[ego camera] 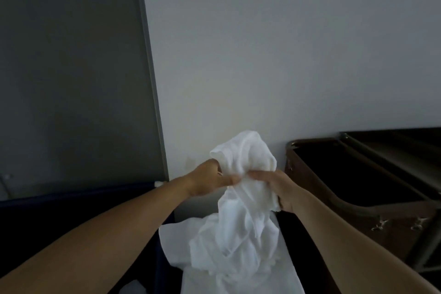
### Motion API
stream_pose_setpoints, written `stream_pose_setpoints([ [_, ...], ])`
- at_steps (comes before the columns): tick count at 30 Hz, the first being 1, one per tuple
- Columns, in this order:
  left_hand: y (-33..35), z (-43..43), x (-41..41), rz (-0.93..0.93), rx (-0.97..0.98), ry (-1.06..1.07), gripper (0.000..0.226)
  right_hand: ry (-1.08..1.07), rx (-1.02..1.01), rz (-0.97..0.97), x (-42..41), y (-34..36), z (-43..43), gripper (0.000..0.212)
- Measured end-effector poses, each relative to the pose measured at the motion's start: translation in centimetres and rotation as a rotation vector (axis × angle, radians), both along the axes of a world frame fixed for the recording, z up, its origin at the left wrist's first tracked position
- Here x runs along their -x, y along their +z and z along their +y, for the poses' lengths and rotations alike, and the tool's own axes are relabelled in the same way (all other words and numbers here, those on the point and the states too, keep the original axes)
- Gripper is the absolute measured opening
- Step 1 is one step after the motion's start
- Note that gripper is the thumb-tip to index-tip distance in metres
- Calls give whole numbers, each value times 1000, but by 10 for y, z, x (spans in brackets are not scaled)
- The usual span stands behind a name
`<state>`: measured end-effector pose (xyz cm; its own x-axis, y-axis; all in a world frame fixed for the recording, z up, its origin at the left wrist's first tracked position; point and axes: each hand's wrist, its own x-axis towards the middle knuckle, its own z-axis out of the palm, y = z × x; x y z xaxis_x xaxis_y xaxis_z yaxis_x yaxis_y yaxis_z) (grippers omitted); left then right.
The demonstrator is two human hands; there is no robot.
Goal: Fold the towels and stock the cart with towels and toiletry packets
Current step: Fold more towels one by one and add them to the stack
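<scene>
Both hands, left hand and right hand, grip a crumpled white towel bunched up above what may be a dim laundry bin, so finding its corners comes next before folding.

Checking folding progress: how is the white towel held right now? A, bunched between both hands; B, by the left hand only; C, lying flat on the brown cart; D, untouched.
A: the left hand and the right hand both grip the crumpled white towel, held up in the air.
</scene>
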<state>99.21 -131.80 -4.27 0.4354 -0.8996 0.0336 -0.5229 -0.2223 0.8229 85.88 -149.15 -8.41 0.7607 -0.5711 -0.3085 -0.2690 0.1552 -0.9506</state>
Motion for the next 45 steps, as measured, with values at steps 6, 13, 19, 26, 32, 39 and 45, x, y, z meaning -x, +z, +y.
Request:
stream_pose_setpoints([
  [6, 35, 1, -6, 181, 211, 312, 26, 154, 194, 100, 11, -14, -2, 77],
  [13, 44, -16, -3, 391, 121, 385, 34, 42, 594, 41, 14, 7, 41, 41],
  [19, 40, -14, 1, 205, 57, 193, 54, 82, 919, -28, 4, 16, 60, 55],
  [26, 41, 29, -53, -27, -146, -43, 19, -349, 866, -25, 34, 47, 2, 30],
  [32, 56, 18, -39, -239, -55, -45, 24, 107, 1120, 207, 26, 54, 13, 82],
  [39, 41, 22, -29, -13, -136, -195, 42, -138, 984, -118, -8, 71, 38, 27],
  [45, -31, 47, -57, -1, -366, -125, 24, -486, 705, -532, -1, 140, 31, 31],
])
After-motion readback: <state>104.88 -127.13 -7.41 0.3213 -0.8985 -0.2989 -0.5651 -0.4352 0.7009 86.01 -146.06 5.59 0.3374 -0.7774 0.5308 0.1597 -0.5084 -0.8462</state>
